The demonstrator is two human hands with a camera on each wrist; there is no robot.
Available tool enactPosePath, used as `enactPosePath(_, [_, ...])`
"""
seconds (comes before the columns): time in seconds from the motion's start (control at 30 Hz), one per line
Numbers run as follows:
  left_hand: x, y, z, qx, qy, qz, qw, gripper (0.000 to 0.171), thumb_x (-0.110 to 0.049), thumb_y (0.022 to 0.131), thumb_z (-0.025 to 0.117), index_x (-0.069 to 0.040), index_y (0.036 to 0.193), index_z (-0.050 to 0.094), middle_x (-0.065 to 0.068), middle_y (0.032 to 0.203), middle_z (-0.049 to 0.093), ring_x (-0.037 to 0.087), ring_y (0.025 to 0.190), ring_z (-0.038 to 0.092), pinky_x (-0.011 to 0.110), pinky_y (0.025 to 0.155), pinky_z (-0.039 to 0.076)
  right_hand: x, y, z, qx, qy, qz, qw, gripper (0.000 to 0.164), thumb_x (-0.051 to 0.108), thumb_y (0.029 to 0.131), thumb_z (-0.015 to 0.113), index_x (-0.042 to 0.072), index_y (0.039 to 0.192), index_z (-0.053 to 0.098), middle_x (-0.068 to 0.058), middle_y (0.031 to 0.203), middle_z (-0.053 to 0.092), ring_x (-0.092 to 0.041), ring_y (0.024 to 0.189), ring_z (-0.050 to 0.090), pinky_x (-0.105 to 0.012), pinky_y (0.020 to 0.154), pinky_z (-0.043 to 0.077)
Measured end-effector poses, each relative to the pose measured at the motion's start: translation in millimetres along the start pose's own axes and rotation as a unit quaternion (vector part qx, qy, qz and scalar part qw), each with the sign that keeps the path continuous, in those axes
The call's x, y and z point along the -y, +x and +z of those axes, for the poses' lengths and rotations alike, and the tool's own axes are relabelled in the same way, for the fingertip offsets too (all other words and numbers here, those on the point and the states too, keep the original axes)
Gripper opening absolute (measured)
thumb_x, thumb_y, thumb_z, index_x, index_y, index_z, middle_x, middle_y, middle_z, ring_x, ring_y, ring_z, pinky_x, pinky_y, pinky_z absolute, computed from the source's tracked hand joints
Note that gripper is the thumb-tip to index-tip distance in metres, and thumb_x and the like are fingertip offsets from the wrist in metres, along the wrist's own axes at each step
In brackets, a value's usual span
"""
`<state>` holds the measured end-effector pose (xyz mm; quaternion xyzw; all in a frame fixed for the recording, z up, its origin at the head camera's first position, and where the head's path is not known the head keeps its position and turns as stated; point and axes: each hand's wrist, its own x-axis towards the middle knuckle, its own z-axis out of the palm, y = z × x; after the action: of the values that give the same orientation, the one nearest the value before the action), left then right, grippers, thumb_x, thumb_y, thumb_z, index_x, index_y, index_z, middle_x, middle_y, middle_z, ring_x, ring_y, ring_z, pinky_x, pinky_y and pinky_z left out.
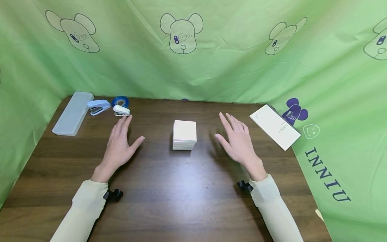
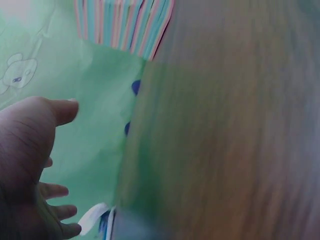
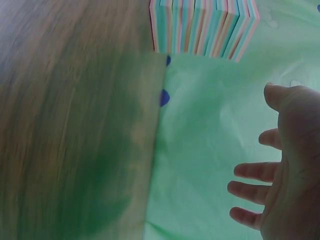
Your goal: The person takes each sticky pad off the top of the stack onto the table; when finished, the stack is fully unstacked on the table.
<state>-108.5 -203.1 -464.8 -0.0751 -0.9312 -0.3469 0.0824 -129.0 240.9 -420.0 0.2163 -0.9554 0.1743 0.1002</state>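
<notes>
A squared-off stack of white-topped cards (image 1: 185, 131) stands on the brown wooden table, its sides striped pink, teal and cream in the left wrist view (image 2: 122, 25) and the right wrist view (image 3: 202, 27). To the left of it is my left hand (image 1: 119, 144), fingers spread and holding nothing, fingertips close to a small white stapler (image 1: 121, 110). My right hand (image 1: 240, 143) is on the other side of the stack, also holding nothing, with its thumb apart from the extended fingers. Both hands are clear of the stack.
At the back left lie a translucent plastic case (image 1: 73, 114), a blue stapler (image 1: 99, 106) and a blue roll of tape (image 1: 120, 101). A white box marked "Gambit" (image 1: 275, 127) sits at the right edge. Green printed cloth (image 1: 226, 67) hangs behind and beside the table.
</notes>
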Motion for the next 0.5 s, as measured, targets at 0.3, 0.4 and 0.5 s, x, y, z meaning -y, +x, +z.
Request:
enactPosePath(0.3, [-16.0,3.7,26.7,-0.003,-0.078,0.013,0.9968,0.073,-0.021,0.11,0.07,-0.005,0.172,0.035,0.025,0.173,0.038,0.049,0.158,0.036,0.073,0.123,0.033,12.2,9.0,8.1,-0.008,0.023,-0.02,0.999,0.078,0.058,0.113,0.048,0.016,0.177,0.031,-0.023,0.171,0.044,-0.047,0.155,0.043,-0.068,0.124,0.029])
enactPosePath(0.4, [-13.5,6.2,40.4,-0.017,-0.12,0.026,0.9923,0.066,-0.023,0.112,0.066,-0.006,0.17,0.04,0.024,0.169,0.044,0.045,0.155,0.043,0.063,0.125,0.035,16.0,12.1,10.2,-0.008,0.035,-0.023,0.999,0.084,0.071,0.112,0.037,0.017,0.177,0.031,-0.022,0.171,0.045,-0.046,0.154,0.044,-0.067,0.124,0.029])
enactPosePath(0.5, [-16.0,8.3,50.5,-0.026,-0.169,0.035,0.9846,0.061,-0.017,0.113,0.065,-0.003,0.167,0.043,0.026,0.163,0.05,0.045,0.149,0.05,0.06,0.123,0.039,19.3,15.3,13.5,-0.007,0.046,-0.027,0.999,0.09,0.078,0.11,0.029,0.018,0.177,0.031,-0.021,0.17,0.046,-0.045,0.154,0.045,-0.066,0.124,0.03])
